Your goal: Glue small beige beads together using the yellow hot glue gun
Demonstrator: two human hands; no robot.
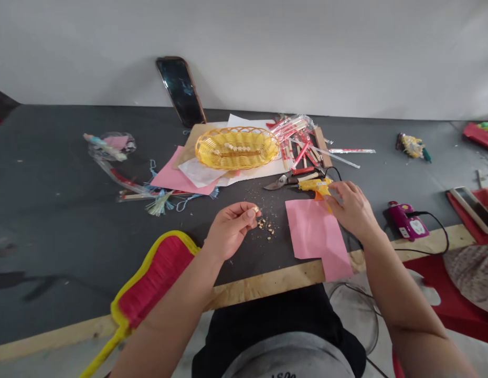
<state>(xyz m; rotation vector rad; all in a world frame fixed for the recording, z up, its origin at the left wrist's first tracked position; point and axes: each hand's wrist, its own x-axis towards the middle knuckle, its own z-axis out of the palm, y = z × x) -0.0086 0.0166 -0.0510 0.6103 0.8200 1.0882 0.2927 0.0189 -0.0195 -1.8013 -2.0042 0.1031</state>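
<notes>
1. A small pale piece (pixel 255 209) is pinched between the thumb and fingers of the left hand (pixel 231 230), above the counter (pixel 161 210).
2. The fingers of the right hand (pixel 353 210) are bent at the handle of the yellow glue gun (pixel 315 185); whether it is firmly gripped cannot be told.
3. Wood bits (pixel 269 230) are scattered on the counter between the hands.
4. Pink paper (pixel 317 233) is spread below the glue gun, partly over the counter's edge.
5. Pruning shears (pixel 283 181) are laid just beside the glue gun's nozzle.
6. Small pale pieces are held in the yellow basket (pixel 238 161), beyond the hands.
</notes>
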